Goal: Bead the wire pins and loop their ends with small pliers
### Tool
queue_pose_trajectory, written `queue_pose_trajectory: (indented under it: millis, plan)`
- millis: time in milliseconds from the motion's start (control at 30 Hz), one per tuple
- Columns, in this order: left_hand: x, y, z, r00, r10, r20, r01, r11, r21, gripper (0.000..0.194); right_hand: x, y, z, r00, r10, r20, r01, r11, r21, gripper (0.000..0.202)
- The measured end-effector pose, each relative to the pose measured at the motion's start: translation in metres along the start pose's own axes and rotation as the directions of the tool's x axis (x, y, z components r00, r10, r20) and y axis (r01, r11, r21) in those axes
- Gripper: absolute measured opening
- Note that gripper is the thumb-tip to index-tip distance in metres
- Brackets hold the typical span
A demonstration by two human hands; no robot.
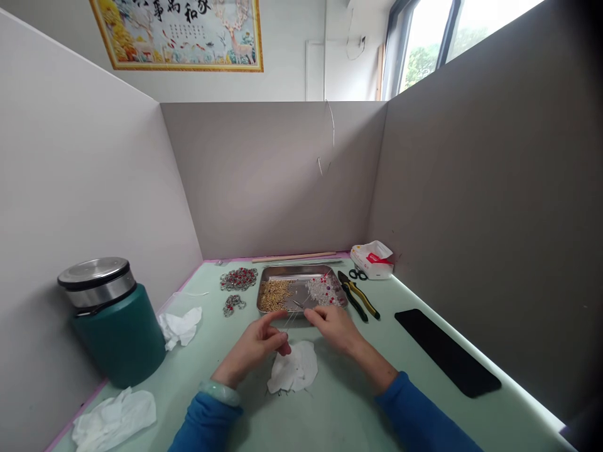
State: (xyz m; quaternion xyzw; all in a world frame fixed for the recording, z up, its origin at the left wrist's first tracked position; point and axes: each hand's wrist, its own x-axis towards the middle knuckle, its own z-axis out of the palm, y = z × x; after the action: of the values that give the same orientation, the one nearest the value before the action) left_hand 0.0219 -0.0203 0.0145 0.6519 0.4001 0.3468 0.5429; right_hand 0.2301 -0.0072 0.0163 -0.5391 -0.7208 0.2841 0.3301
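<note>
My left hand [260, 344] is just in front of the metal tray, its index finger stretched out and the other fingers curled. Thin clear thread [291, 320] runs by its thumb and fingers. To its right, my right hand [336, 328] pinches a small pointed metal tool [298, 305], whose exact kind is too small to tell. The tool's tip points left over the tray [301, 271]. Gold beads [276, 294] fill the tray's left side, and clear and red beads [324, 290] its right. Below both hands lies a crumpled white tissue [294, 367] with small dark bits along its edge.
Beaded strands [239, 279] and a smaller bunch [233, 305] lie left of the tray. Pliers [358, 296], black-handled scissors [358, 274], a tissue pack [372, 259] and a black phone-like slab [447, 351] are rightward. A green flask [120, 333] stands left near tissues [181, 326]. Panels enclose the table.
</note>
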Motion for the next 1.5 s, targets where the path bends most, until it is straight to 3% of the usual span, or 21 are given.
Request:
queue_pose_trajectory:
  millis: [233, 300, 367, 467, 567, 633, 700, 800, 867, 933, 1000, 1100, 1233, 1300, 1400, 1500]
  plan:
    - [-0.011, 0.013, 0.005, 0.988, 0.124, 0.092, -0.106, 0.978, -0.18, 0.063, -0.005, -0.004, 0.008, 0.976, -0.059, -0.209, -0.016, 0.941, -0.339, 0.037]
    - [-0.009, 0.01, 0.005, 0.991, 0.099, 0.086, -0.082, 0.98, -0.184, 0.065, -0.005, -0.006, 0.008, 0.978, -0.039, -0.206, -0.024, 0.956, -0.291, 0.036]
    - [-0.005, 0.005, 0.004, 0.997, 0.038, 0.07, -0.026, 0.985, -0.172, 0.07, -0.003, -0.007, 0.005, 0.994, 0.038, -0.105, -0.044, 0.997, -0.059, 0.038]
    - [0.002, -0.004, 0.003, 0.999, -0.029, 0.034, 0.033, 0.989, -0.146, 0.072, -0.003, -0.008, -0.002, 0.986, 0.082, 0.142, -0.114, 0.966, 0.231, 0.044]
    - [0.006, -0.007, 0.003, 1.0, -0.018, -0.023, 0.016, 0.997, -0.074, 0.061, -0.005, -0.008, -0.009, 0.919, 0.014, 0.394, -0.208, 0.865, 0.456, 0.049]
    - [0.006, -0.006, 0.003, 0.999, -0.001, -0.051, 0.0, 1.0, -0.023, 0.056, -0.006, -0.008, -0.011, 0.871, -0.044, 0.489, -0.284, 0.766, 0.576, 0.047]
    - [0.003, -0.001, 0.004, 0.999, 0.012, -0.033, -0.013, 1.0, -0.024, 0.057, -0.005, -0.008, -0.01, 0.906, -0.019, 0.424, -0.239, 0.803, 0.546, 0.046]
    - [-0.004, 0.008, 0.004, 0.997, 0.064, 0.052, -0.057, 0.99, -0.13, 0.065, -0.003, -0.005, -0.004, 0.987, 0.039, 0.154, -0.087, 0.942, 0.323, 0.042]
    - [-0.008, 0.012, 0.005, 0.992, 0.104, 0.072, -0.088, 0.977, -0.196, 0.068, -0.002, -0.002, 0.002, 0.998, 0.028, -0.047, -0.022, 0.993, 0.117, 0.04]
    - [-0.009, 0.013, 0.006, 0.992, 0.108, 0.063, -0.092, 0.971, -0.22, 0.068, -0.002, -0.001, 0.006, 0.986, -0.002, -0.167, -0.003, 1.0, -0.03, 0.038]
    - [-0.006, 0.01, 0.006, 0.997, 0.059, 0.052, -0.047, 0.976, -0.211, 0.072, -0.003, -0.002, 0.005, 0.991, 0.006, -0.132, -0.006, 1.0, -0.001, 0.038]
    - [0.0, 0.004, 0.006, 0.999, -0.046, 0.023, 0.049, 0.986, -0.16, 0.078, -0.004, -0.005, -0.002, 0.996, 0.023, 0.081, -0.036, 0.986, 0.162, 0.044]
    - [0.004, 0.001, 0.007, 0.997, -0.071, -0.027, 0.068, 0.994, -0.089, 0.065, -0.005, -0.008, -0.01, 0.948, -0.006, 0.318, -0.091, 0.953, 0.288, 0.055]
    - [0.002, 0.004, 0.006, 0.999, -0.046, -0.017, 0.044, 0.995, -0.087, 0.064, -0.004, -0.007, -0.009, 0.954, 0.001, 0.3, -0.094, 0.951, 0.296, 0.053]
    - [-0.004, 0.01, 0.006, 0.999, 0.031, 0.015, -0.028, 0.989, -0.143, 0.07, -0.003, -0.005, -0.003, 0.995, 0.041, 0.087, -0.058, 0.977, 0.207, 0.043]
    - [-0.007, 0.012, 0.006, 0.996, 0.079, 0.028, -0.072, 0.979, -0.188, 0.075, -0.002, -0.005, 0.002, 0.995, 0.069, -0.068, -0.057, 0.985, 0.161, 0.037]
